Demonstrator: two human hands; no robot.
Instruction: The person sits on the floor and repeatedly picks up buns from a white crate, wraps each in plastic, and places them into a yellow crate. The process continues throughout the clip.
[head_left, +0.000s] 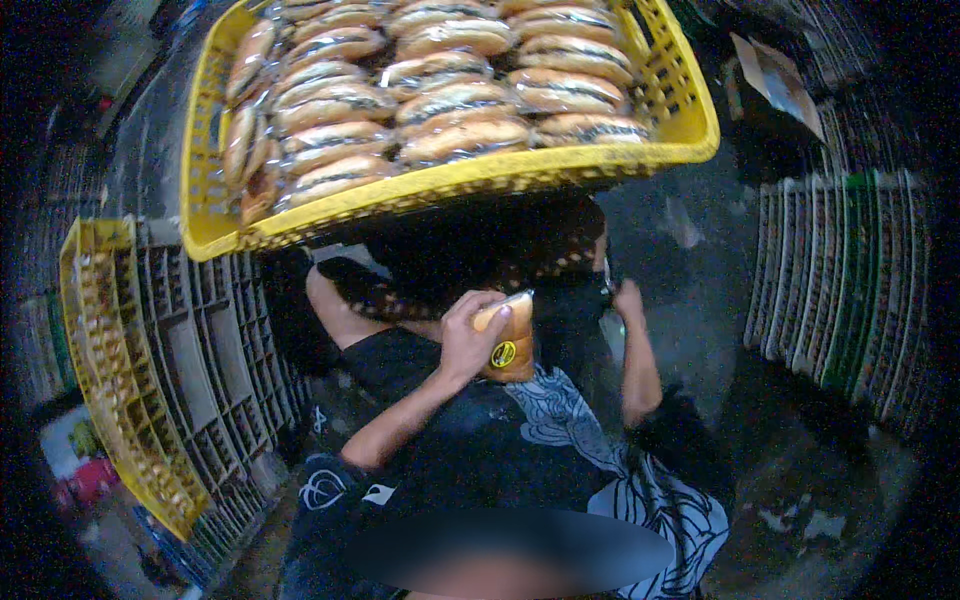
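My left hand (471, 338) is wrapped round a bread bun in clear film (517, 338), in front of my belly. The bun is golden brown with a round yellow-and-black sticker on its face. Away to the right, my right hand (627, 303) is low beside my leg with its fingers curled. A thin pale thing (607, 272) shows by those fingers, blurred, and I cannot make out what they hold. Ahead of me, a yellow plastic crate (450, 187) holds rows of film-wrapped filled buns (455, 100), several of them leaning against its left wall.
On the left, a yellow crate (132, 440) and a grey crate (205, 370) stand on their sides. To the right rises a stack of white and green crates (835, 285). An opened cardboard box (775, 80) is at the far right. The floor (690, 300) is dark and stained.
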